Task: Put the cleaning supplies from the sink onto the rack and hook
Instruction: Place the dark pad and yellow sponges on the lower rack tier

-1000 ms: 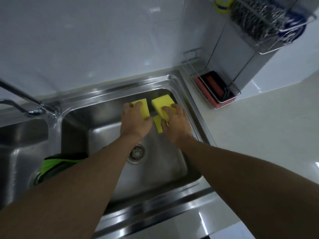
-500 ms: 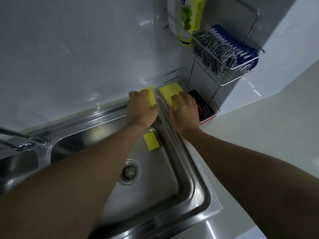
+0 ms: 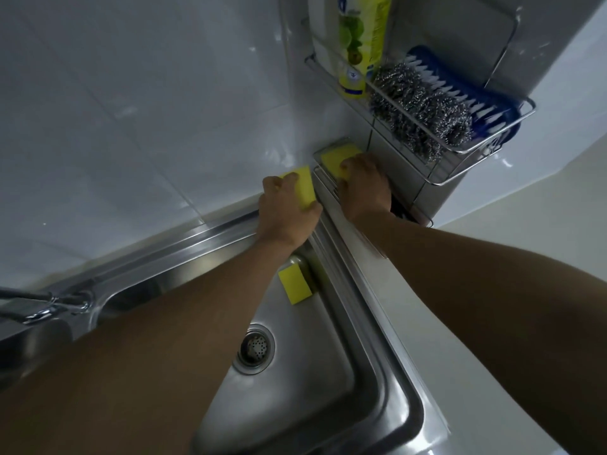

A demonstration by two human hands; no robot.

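My left hand (image 3: 285,211) grips a yellow sponge (image 3: 303,188) above the back right corner of the steel sink (image 3: 387,382). My right hand (image 3: 363,185) holds a second yellow sponge (image 3: 335,157) down in the far end of the low wire rack (image 3: 323,174) beside the sink. A third yellow sponge (image 3: 294,284) leans against the sink's back right wall, below my left wrist. The rest of the low rack is hidden under my right hand.
An upper wire shelf (image 3: 486,149) on the wall holds steel wool (image 3: 423,116), a blue brush (image 3: 473,96) and a yellow detergent bottle (image 3: 359,44). The drain (image 3: 253,348) is mid-basin. A tap (image 3: 46,307) is at the left. White counter (image 3: 525,231) runs right.
Both hands rose out of the basin with a sponge each and moved back and right. The right sponge has gone down into the low rack; the third sponge stayed in the sink.
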